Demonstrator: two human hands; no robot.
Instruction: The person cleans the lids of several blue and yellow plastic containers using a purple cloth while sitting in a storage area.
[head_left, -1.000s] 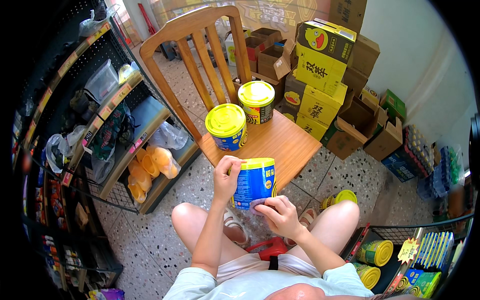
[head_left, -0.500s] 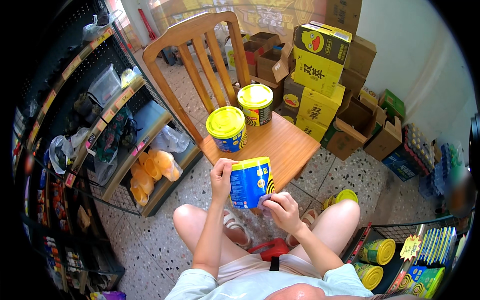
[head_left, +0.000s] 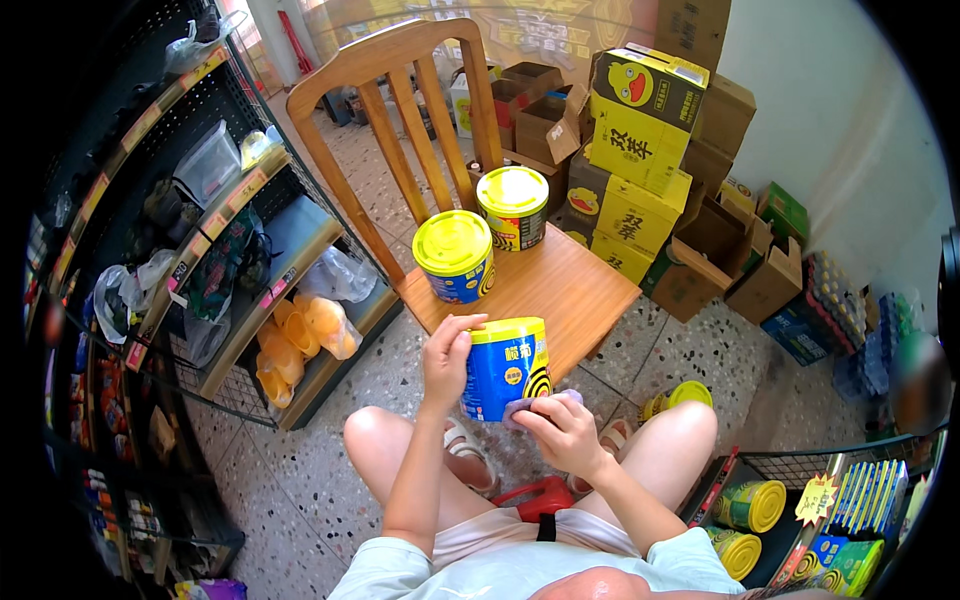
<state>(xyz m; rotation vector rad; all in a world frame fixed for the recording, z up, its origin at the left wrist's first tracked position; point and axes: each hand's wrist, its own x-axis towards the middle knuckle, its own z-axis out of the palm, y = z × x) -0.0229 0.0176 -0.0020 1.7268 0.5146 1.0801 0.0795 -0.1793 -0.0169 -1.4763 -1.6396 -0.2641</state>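
Note:
Between my hands, above my lap, is a blue tub with a yellow lid (head_left: 490, 375), its printed side facing me. My left hand (head_left: 447, 362) grips it at the left, fingers over the lid's edge. In my right hand (head_left: 565, 430) is a bunched greyish-purple cloth (head_left: 517, 408), pressed against the tub's lower right side. On the wooden chair seat (head_left: 565, 290) in front of me stand a similar blue tub (head_left: 453, 257) and a darker tub with a yellow lid (head_left: 513, 210), close together.
Shelves (head_left: 215, 225) with bagged goods and orange slippers (head_left: 290, 340) rise at the left. Yellow and black cartons (head_left: 640, 130) and open cardboard boxes (head_left: 705, 250) are stacked behind the chair. Another yellow-lidded tub (head_left: 688, 397) stands on the floor by my right knee. A low rack (head_left: 780, 500) holds more tubs.
The tub has turned so that more of its printed pattern faces me. My right hand and the cloth have moved slightly left along its lower side.

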